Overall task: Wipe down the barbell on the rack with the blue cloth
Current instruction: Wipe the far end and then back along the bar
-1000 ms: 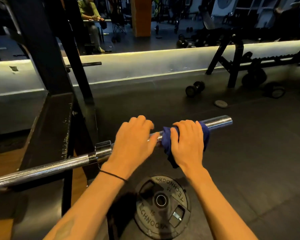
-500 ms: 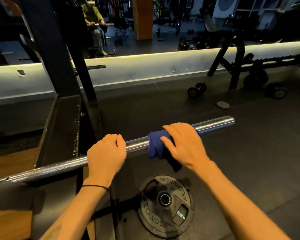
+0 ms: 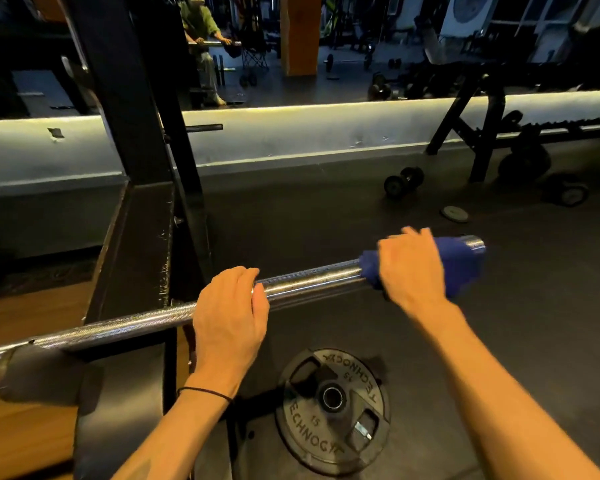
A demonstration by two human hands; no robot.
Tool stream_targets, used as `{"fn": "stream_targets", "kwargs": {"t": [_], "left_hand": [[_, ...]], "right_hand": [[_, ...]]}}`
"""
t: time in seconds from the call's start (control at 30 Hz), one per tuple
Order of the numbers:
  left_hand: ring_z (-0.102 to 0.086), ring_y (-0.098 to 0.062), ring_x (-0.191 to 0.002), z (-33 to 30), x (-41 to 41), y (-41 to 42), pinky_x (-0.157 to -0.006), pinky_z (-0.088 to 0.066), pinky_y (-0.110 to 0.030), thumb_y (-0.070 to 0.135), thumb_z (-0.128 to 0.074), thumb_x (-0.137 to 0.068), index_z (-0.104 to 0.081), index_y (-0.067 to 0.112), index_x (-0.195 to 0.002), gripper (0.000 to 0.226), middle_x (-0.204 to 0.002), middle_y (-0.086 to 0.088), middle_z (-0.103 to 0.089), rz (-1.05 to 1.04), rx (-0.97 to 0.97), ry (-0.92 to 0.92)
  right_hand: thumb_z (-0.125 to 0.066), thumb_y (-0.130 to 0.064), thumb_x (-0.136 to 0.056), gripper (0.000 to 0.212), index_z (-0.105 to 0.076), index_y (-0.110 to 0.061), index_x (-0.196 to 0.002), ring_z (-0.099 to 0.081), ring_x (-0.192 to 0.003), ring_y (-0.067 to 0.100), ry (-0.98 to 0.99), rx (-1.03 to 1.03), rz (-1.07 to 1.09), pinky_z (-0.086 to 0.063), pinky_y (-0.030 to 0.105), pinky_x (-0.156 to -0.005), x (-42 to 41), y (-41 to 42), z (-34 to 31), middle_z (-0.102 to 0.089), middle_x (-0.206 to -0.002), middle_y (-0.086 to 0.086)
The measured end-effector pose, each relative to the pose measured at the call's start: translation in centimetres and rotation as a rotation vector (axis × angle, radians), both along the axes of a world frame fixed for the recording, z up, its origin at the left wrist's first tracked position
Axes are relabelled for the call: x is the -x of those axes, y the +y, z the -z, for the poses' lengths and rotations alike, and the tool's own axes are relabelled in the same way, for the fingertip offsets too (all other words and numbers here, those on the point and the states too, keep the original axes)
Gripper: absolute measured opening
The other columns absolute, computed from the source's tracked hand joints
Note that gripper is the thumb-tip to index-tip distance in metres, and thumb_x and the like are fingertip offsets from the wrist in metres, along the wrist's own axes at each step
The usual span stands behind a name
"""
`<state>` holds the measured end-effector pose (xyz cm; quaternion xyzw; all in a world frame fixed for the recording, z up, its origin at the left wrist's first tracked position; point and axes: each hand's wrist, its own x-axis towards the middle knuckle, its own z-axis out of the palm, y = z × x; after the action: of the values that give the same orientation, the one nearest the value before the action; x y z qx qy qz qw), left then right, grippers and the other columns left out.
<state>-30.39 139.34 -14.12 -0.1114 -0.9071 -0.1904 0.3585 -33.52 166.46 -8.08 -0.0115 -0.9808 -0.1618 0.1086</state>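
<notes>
I'm mid-wipe on the barbell [image 3: 312,278], which crosses the frame's middle on the rack [image 3: 136,237] at left — my right hand [image 3: 413,271] wraps the blue cloth [image 3: 461,265] around the sleeve near its right tip, my left hand [image 3: 229,313] curls over the bar, steadying it — next, I'd judge, a firm drag back leftward

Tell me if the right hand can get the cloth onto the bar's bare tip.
Probably yes. The right hand already wraps the cloth round the bar, beside the bare tip, with nothing around it.
</notes>
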Motion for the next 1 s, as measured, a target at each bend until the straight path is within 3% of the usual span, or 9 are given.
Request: {"fn": "stream_targets", "kwargs": {"t": [0.1, 0.2, 0.33, 0.4, 0.47, 0.63, 0.73, 0.87, 1.0], "left_hand": [[-0.052, -0.036, -0.122, 2.2, -1.0, 0.4, -0.106, -0.039, -0.045, 0.017, -0.050, -0.095, -0.058, 0.002, -0.123, 0.033, -0.127, -0.018, -0.056, 0.041, 0.042, 0.105], [-0.039, -0.039, -0.137, 3.4, -2.1, 0.6, -0.115, -0.031, -0.051, 0.003, -0.053, -0.087, -0.046, 0.001, -0.129, 0.043, -0.141, -0.022, -0.044, 0.123, 0.008, 0.144], [-0.040, -0.033, -0.138, 2.5, -2.4, -0.4, -0.114, -0.033, -0.048, 0.010, -0.057, -0.088, -0.044, 0.004, -0.134, 0.048, -0.142, -0.019, -0.048, 0.202, -0.040, 0.121], [-0.048, -0.030, -0.131, 1.3, -2.1, -1.0, -0.115, -0.033, -0.043, 0.018, -0.054, -0.093, -0.049, 0.004, -0.132, 0.042, -0.134, -0.015, -0.054, 0.211, -0.024, 0.106], [-0.055, -0.027, -0.111, 0.1, -1.4, -1.3, -0.110, -0.035, -0.038, 0.022, -0.045, -0.098, -0.055, 0.005, -0.127, 0.035, -0.117, -0.010, -0.060, 0.195, -0.015, 0.094], [-0.049, -0.018, -0.073, -2.3, 0.2, -1.0, -0.063, -0.044, -0.038, 0.020, -0.040, -0.102, -0.062, 0.012, -0.113, 0.026, -0.083, 0.001, -0.055, 0.134, -0.139, 0.048], [-0.057, -0.017, -0.070, -3.4, 0.9, -1.2, -0.060, -0.045, -0.038, 0.020, -0.040, -0.102, -0.066, 0.015, -0.106, 0.026, -0.078, 0.006, -0.063, 0.125, -0.230, 0.038], [-0.061, -0.012, -0.068, -4.0, 1.7, -1.6, -0.059, -0.048, -0.041, 0.028, -0.041, -0.100, -0.065, 0.021, -0.103, 0.025, -0.072, 0.010, -0.065, 0.109, -0.330, -0.037], [-0.057, -0.014, -0.079, -3.7, 2.3, -1.5, -0.068, -0.048, -0.039, 0.025, -0.055, -0.098, -0.064, 0.024, -0.099, 0.010, -0.084, 0.010, -0.059, 0.125, -0.388, -0.124]], "right_hand": [[-0.063, -0.037, -0.088, 0.020, -0.048, -0.029, -0.079, -0.065, -0.077, 0.023, -0.044, 0.112, -0.176, -0.046, 0.036, -0.064, -1.6, -8.7, -1.0, -0.065, -0.080, -0.001], [-0.060, -0.034, -0.092, 0.021, -0.047, -0.026, -0.077, -0.052, -0.064, 0.020, 0.033, 0.140, -0.356, -0.040, 0.037, -0.059, -2.4, -14.1, 0.5, -0.048, -0.066, -0.002], [-0.041, -0.039, -0.097, 0.032, -0.058, -0.022, -0.075, -0.057, -0.068, 0.026, 0.240, 0.411, -0.419, -0.043, 0.044, -0.067, -1.7, -9.7, 2.2, -0.061, -0.072, 0.003], [-0.032, -0.041, -0.096, 0.039, -0.060, -0.022, -0.076, -0.060, -0.074, 0.028, 0.202, 0.333, -0.318, -0.046, 0.045, -0.073, -1.3, -4.6, 2.3, -0.064, -0.077, 0.004], [-0.031, -0.037, -0.093, 0.038, -0.058, -0.021, -0.072, -0.060, -0.072, 0.033, 0.225, 0.271, -0.208, -0.046, 0.047, -0.070, -0.5, 1.5, 2.0, -0.062, -0.072, 0.007], [-0.042, -0.028, -0.091, 0.029, -0.058, -0.015, -0.071, -0.063, -0.069, 0.035, 0.146, 0.041, 0.005, -0.046, 0.049, -0.074, 1.3, 7.2, 1.1, -0.065, -0.070, 0.012], [-0.065, -0.028, -0.084, 0.012, -0.056, -0.026, -0.077, -0.067, -0.079, 0.031, 0.049, -0.025, 0.064, -0.043, 0.044, -0.081, 1.1, 2.1, 0.2, -0.069, -0.080, 0.006], [-0.060, -0.033, -0.090, 0.014, -0.047, -0.030, -0.085, -0.066, -0.079, 0.025, -0.036, 0.081, -0.177, -0.041, 0.036, -0.064, -0.8, -8.4, -0.5, -0.068, -0.086, 0.000], [-0.053, -0.034, -0.098, 0.013, -0.059, -0.023, -0.093, -0.063, -0.075, 0.024, 0.009, 0.199, -0.399, -0.032, 0.037, -0.061, -1.8, -15.3, 0.3, -0.064, -0.086, 0.000]]}}
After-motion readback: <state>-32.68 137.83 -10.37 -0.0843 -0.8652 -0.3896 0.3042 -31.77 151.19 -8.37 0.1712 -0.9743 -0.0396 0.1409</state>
